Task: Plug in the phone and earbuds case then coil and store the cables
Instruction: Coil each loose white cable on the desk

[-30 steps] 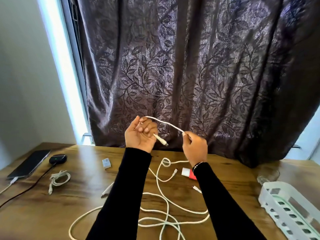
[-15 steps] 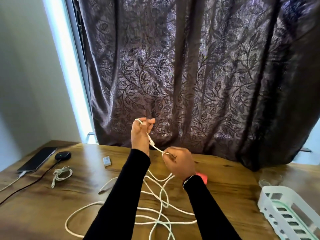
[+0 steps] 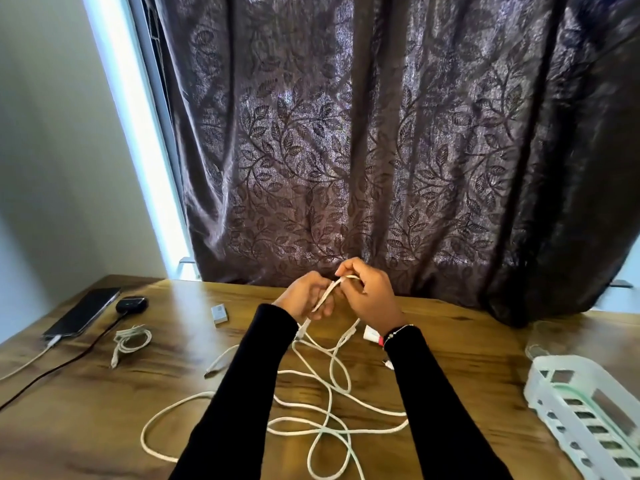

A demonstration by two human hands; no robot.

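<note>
Head view, and both hands are up over the middle of the bench (image 3: 104, 427), close together, just in front of the dark leaf-patterned curtain (image 3: 381, 150). The left hand (image 3: 304, 297) is curled, knuckles toward the camera, fingers wrapped round a doubled run of the white cable (image 3: 332, 382). The right hand (image 3: 370, 296) sits just beside it and a touch higher, fingers and thumb pinching the top bend of that same cable, which arches between the two hands. Both forearms come in from the bottom edge in black sleeves, angled inward so the wrists nearly meet; a beaded bracelet (image 3: 398, 331) rings the right wrist.

From the hands the cable drops to the bench and sprawls in loose, crossing loops between and under the forearms, one wide loop swinging out to the left.

Far left, the phone (image 3: 83, 315) lies flat, a pale lead running from its near end toward the left edge. Just beside it sits the dark earbuds case (image 3: 131, 304), a small green light showing, with a black lead trailing off down-left. Near those, a small coiled white cable (image 3: 131, 341) rests on the wood. A little white block (image 3: 219, 314) lies behind the left arm, and a white-and-red item (image 3: 374, 335) peeks out beside the right wrist. At the right edge stands a white slotted basket (image 3: 540, 382).
</note>
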